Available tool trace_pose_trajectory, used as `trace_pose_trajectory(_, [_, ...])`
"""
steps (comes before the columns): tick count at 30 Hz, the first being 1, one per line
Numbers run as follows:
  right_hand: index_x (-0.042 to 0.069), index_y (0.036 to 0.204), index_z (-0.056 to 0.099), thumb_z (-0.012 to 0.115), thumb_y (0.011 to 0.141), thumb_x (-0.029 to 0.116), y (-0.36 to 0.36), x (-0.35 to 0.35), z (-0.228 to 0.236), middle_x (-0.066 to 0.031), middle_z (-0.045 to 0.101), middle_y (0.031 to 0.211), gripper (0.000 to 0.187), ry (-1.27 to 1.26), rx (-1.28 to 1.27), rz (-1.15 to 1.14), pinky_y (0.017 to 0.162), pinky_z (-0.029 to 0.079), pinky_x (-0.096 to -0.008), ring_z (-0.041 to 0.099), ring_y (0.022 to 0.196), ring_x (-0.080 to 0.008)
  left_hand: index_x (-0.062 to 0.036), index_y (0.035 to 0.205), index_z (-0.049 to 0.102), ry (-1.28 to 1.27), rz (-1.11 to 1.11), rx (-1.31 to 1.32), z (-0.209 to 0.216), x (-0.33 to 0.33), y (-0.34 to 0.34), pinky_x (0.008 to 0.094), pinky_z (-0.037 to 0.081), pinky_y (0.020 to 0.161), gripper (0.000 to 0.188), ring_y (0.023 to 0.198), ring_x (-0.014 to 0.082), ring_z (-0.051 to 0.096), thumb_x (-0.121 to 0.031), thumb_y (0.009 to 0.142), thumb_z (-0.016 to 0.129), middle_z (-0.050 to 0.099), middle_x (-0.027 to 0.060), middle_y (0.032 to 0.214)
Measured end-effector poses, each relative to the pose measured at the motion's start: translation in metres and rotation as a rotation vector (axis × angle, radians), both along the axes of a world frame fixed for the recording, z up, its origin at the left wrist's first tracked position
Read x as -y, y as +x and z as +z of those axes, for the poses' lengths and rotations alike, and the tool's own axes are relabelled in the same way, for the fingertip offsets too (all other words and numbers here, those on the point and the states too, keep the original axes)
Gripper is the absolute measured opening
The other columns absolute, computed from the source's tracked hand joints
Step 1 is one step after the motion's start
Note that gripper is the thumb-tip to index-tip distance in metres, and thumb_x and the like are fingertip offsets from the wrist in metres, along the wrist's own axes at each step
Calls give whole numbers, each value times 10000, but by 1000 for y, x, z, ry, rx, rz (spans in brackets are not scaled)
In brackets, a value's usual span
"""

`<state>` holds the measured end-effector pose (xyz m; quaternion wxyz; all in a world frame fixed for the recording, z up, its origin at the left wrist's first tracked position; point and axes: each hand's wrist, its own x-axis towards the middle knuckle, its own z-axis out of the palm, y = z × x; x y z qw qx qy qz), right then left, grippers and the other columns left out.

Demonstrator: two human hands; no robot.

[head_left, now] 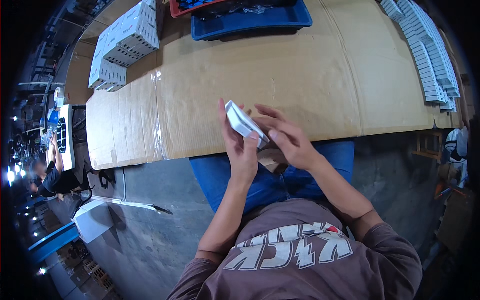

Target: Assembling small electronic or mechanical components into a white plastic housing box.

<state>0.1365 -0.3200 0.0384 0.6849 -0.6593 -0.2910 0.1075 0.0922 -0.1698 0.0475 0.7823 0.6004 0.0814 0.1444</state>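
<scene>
A small white box (241,119) is tilted in my left hand (241,152), just above the near edge of the cardboard-covered table. The left thumb presses on its near end, and the fingers wrap around its left side and underside. Close by its right side is my right hand (295,142), with fingers and thumb spread apart. Those right fingertips are very near the box; whether they touch it I cannot tell. Part of the box is hidden behind my left thumb and palm.
White boxes (131,37) are stacked at the far left of the table (225,75). More white boxes (425,47) stand in rows at the far right. A blue tray (255,30) sits at the back, beside a red tray (176,9). Another person (52,172) is at the far left.
</scene>
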Motion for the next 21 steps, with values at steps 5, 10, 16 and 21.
trace_pose_trajectory(5, [-17, 1487, 523, 599, 1082, 272, 7, 1, 24, -129, 643, 1359, 504, 18, -680, 91, 1011, 503, -341, 622, 1167, -177, -38, 1672, 89, 295, -146, 24, -6, -10, -7, 459, 259, 1255, 1114, 1525, 360, 337, -42, 704, 640, 342, 259, 1614])
trace_pose_trajectory(10, [-8, 1465, 522, 737, 992, 219, 5, 0, 27, -121, 640, 1341, 567, 35, -685, 60, 993, 515, -341, 626, 1146, -166, -24, 1661, 150, 480, -163, 164, -10, -14, -1, 457, 271, 1246, 1061, 1518, 342, 350, -299, 826, 744, 330, 223, 1637])
trace_pose_trajectory(16, [8, 1411, 561, 829, 866, 174, -8, -11, 13, -192, 576, 1455, 629, -186, -42, -141, 1108, 463, -425, 583, 1334, -328, -81, 1645, 275, -195, -143, -188, -2, -6, 0, 401, 434, 1141, 819, 1394, 252, 488, -649, 1068, 397, 455, 145, 1540])
trace_pose_trajectory(21, [29, 1512, 520, 780, 893, 166, -20, -18, 19, -232, 484, 1557, 685, -247, 111, -160, 1141, 437, -433, 517, 1414, -383, -122, 1644, 294, -137, 19, -106, -1, 5, 2, 372, 445, 1105, 825, 1324, 221, 517, -703, 1059, 330, 500, 111, 1459])
